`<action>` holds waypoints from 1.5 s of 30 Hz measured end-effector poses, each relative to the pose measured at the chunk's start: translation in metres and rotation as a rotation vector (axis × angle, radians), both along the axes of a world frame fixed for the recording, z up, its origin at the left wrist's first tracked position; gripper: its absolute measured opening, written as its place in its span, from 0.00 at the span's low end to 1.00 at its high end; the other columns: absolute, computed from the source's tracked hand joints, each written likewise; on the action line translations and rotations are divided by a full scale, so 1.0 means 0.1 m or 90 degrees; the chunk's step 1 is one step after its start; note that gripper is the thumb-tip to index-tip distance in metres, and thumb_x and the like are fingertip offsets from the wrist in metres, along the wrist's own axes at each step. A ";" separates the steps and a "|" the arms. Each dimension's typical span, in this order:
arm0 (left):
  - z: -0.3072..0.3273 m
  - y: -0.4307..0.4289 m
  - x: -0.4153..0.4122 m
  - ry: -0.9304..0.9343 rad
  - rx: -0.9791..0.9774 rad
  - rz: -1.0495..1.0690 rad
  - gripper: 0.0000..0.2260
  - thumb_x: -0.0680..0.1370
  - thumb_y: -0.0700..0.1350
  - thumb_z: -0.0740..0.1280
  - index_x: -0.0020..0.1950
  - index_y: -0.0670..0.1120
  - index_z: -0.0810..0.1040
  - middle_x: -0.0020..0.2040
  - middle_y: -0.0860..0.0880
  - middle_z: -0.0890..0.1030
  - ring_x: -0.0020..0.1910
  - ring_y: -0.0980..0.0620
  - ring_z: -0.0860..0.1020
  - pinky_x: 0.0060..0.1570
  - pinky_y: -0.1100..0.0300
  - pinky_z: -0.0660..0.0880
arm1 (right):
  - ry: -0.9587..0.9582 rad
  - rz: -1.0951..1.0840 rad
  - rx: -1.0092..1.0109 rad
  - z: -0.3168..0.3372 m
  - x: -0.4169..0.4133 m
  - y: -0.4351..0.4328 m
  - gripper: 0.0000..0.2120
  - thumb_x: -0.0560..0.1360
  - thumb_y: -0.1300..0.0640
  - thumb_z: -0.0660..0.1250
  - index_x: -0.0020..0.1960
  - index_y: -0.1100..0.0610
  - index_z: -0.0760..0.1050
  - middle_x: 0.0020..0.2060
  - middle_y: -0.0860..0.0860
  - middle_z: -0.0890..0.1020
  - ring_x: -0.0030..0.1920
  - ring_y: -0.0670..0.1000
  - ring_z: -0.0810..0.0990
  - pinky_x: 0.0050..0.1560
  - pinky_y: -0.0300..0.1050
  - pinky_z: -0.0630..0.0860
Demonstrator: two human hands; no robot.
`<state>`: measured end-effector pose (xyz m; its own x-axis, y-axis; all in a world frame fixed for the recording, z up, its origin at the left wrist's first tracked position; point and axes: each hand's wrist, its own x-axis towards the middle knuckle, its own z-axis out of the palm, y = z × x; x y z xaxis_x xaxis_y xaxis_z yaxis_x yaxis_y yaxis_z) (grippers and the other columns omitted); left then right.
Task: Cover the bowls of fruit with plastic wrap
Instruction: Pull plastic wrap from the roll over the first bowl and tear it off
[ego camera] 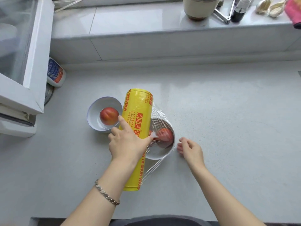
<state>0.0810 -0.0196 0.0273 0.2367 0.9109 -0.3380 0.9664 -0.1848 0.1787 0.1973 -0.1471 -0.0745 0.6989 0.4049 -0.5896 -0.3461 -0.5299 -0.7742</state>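
- We look down on a pale grey bench, with a long yellow roll of plastic wrap printed in red near its middle; every place below is given from this roll.
- The left grip, a bare hand, lies over the roll's middle and holds it. The forefinger points straight along the roll's left side and the thumb presses on its right side, where the film leaves it.
- A metal bracelet circles that wrist, left of the roll's near end.
- Clear film stretches from the roll's right side across a white bowl that sits touching the roll on the right. A red fruit shows through the film.
- The right grip hovers further right, just beside that bowl. Its fingers are loosely bent and hold nothing.
- Left of the roll, close beside it, stands a second white bowl, uncovered, with one red fruit inside.
- Far left of the roll and beyond it, a white bottle with a blue and orange label leans by a white frame.
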 end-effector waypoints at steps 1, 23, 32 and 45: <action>0.00 0.00 -0.01 -0.004 -0.003 -0.001 0.54 0.64 0.71 0.66 0.75 0.42 0.43 0.66 0.36 0.67 0.64 0.37 0.67 0.59 0.47 0.69 | 0.027 0.047 0.045 0.04 -0.04 0.03 0.10 0.79 0.54 0.58 0.44 0.49 0.77 0.38 0.51 0.80 0.42 0.52 0.79 0.49 0.55 0.77; -0.14 0.13 -0.35 -0.426 -0.293 0.179 0.37 0.60 0.53 0.80 0.63 0.47 0.67 0.56 0.48 0.78 0.51 0.48 0.79 0.54 0.47 0.77 | -0.138 0.162 -0.043 0.05 -0.13 0.07 0.16 0.78 0.59 0.52 0.35 0.62 0.70 0.31 0.56 0.75 0.37 0.58 0.75 0.48 0.64 0.76; -0.30 -0.38 -0.62 -0.154 -0.183 0.096 0.49 0.60 0.67 0.73 0.71 0.50 0.52 0.64 0.45 0.71 0.61 0.43 0.73 0.57 0.47 0.73 | -0.192 0.169 -0.106 0.11 -0.14 -0.58 0.13 0.76 0.62 0.54 0.32 0.60 0.65 0.28 0.52 0.70 0.34 0.53 0.69 0.40 0.56 0.75; -0.56 -0.52 -0.76 -0.092 -0.198 0.119 0.50 0.65 0.72 0.64 0.75 0.46 0.48 0.68 0.39 0.65 0.66 0.38 0.67 0.63 0.47 0.67 | -0.238 0.220 -0.132 0.14 -0.05 -0.76 0.13 0.77 0.63 0.53 0.33 0.59 0.64 0.28 0.51 0.69 0.31 0.50 0.65 0.32 0.44 0.61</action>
<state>0.0048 -0.0717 -0.0289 0.1418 0.8017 -0.5806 0.9389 0.0769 0.3355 0.1918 -0.2228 -0.0609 0.7230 0.5492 -0.4192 0.1532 -0.7190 -0.6779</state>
